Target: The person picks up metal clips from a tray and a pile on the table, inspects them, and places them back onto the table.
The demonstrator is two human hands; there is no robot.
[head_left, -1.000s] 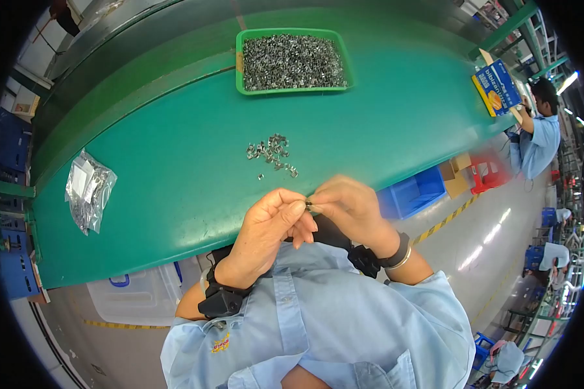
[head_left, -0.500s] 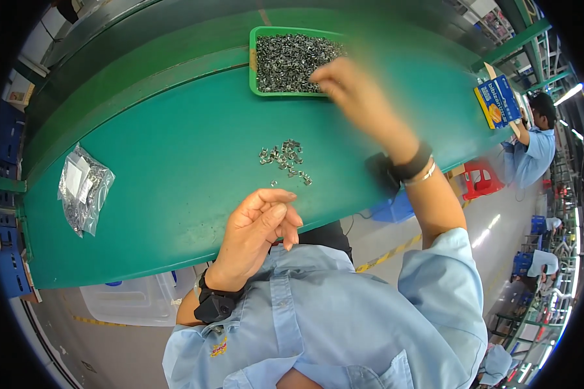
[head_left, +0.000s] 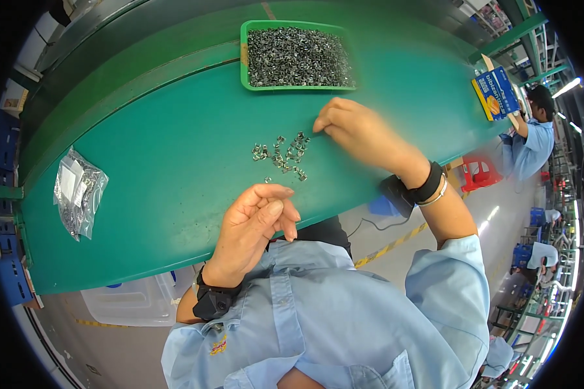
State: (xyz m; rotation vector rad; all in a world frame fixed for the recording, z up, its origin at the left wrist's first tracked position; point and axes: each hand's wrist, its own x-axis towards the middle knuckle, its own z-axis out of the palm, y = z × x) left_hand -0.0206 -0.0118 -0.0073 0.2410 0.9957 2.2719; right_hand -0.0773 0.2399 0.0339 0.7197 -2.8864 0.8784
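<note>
A small scattered pile of shiny metal clips (head_left: pixel 280 155) lies on the green tabletop in front of me. At its right edge my right hand (head_left: pixel 357 129) hovers low, fingers bent and fingertips pressed together. Whatever may be between those fingertips is too small to make out. My left hand (head_left: pixel 256 217) is held palm inward just below the pile, fingers loosely curled and apart from the thumb, with nothing visible in it. Farther back stands a green tray (head_left: pixel 244 61) full of the same kind of small metal pieces (head_left: pixel 298 57).
A clear plastic bag (head_left: pixel 78 194) of metal parts lies on the left of the table (head_left: pixel 156 162). A blue and yellow box (head_left: pixel 496 94) stands at the far right, near a person in a blue shirt (head_left: pixel 532 146). Beyond the table edge is a red stool (head_left: pixel 480 174).
My right hand has come back from the tray toward me, down to the right side of the pile. My left hand keeps the same pose. The view has shifted slightly.
</note>
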